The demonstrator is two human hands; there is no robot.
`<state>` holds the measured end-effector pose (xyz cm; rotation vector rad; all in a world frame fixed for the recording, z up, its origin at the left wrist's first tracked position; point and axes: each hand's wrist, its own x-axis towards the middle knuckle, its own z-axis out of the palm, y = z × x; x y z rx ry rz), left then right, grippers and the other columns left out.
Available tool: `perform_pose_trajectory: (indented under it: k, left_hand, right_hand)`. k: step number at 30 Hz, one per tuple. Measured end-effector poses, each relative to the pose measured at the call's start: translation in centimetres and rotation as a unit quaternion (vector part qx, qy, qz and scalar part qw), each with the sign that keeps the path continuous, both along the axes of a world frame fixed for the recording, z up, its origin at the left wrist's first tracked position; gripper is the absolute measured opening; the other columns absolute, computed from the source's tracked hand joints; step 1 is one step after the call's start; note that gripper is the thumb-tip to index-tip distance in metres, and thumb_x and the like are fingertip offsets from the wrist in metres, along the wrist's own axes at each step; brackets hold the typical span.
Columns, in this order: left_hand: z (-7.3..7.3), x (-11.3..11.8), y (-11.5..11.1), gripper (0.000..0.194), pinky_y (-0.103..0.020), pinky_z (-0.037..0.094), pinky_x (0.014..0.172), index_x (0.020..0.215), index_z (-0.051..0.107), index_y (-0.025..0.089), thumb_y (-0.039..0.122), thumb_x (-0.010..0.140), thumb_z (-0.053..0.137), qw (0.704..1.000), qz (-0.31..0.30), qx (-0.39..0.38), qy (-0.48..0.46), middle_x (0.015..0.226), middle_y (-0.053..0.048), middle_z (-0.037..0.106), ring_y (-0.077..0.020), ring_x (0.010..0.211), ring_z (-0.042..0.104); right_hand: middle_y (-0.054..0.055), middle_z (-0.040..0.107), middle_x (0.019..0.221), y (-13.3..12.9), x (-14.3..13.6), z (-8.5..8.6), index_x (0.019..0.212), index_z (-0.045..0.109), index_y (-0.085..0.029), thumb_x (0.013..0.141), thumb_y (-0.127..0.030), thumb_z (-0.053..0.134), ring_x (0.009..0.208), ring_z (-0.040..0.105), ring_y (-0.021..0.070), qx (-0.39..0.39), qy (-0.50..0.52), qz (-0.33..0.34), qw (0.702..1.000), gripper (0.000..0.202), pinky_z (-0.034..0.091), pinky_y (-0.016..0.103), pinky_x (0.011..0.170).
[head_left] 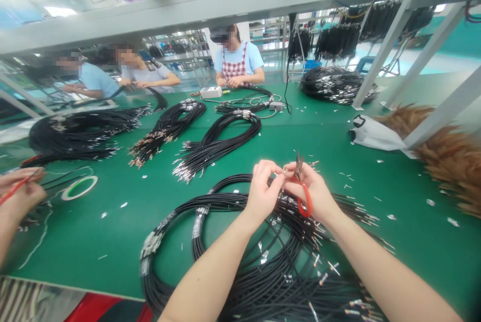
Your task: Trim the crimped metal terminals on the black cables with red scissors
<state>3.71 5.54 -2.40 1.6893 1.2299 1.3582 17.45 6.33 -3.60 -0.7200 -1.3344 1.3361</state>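
My right hand (pixel 313 191) is closed around a pair of scissors (pixel 306 202) with orange-red handles, the dark blades pointing up and away from me. My left hand (pixel 263 186) pinches thumb to fingers, its tips meeting those of my right hand. Something small and pale shows between the fingertips, too small to name. Both hands are over a big coiled bundle of black cables (pixel 259 289), whose stripped and silvery ends fan out to the right. Silver wrapping (pixel 152 244) binds the loop at its left side.
Further black cable bundles (pixel 225 134) lie across the green table (pixel 124 247). A roll of tape (pixel 79 188) sits at left beside a co-worker's hands (pixel 24 189), which hold a red tool. Brown feathery material (pixel 447 156) is at right. A shelf beam (pixel 210 6) crosses overhead; several people sit opposite.
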Motion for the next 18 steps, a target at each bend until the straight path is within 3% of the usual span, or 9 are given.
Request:
perform_pose_trajectory:
  k: [5,13,18]
  left_hand:
    - [0.72,0.22,-0.7,0.008,-0.014,0.035,0.067,0.077,0.056,0.019,0.026,0.075,0.053,0.997,-0.04,-0.047,-0.045,0.082,0.003,0.055,-0.0013,0.075,0.047]
    - [0.55,0.23,-0.24,0.018,-0.011,0.044,0.069,0.072,0.06,0.014,0.032,0.07,0.061,0.977,-0.055,-0.091,-0.184,0.073,0.002,0.061,-0.0024,0.07,0.057]
    - [0.19,0.38,-0.06,0.019,-0.01,0.042,0.068,0.071,0.054,0.015,0.034,0.073,0.055,0.977,-0.069,-0.101,-0.178,0.073,0.003,0.058,-0.0008,0.07,0.054]
  right_hand:
    - [-0.001,0.056,0.08,-0.34,-0.79,-0.28,0.103,0.043,-0.015,0.057,-0.004,0.07,0.071,0.054,0.0055,-0.034,0.031,-0.006,0.999,0.055,0.045,0.017,0.071]
    - [0.001,0.059,0.077,-0.39,-0.6,-0.1,0.101,0.041,-0.012,0.056,-0.009,0.072,0.072,0.057,0.0083,-0.032,-0.001,-0.021,0.999,0.055,0.045,0.018,0.071]
    - [0.002,0.058,0.076,-0.08,-0.55,-0.29,0.1,0.041,-0.012,0.053,-0.015,0.074,0.071,0.058,0.0107,-0.039,-0.012,-0.05,0.998,0.058,0.045,0.021,0.069]
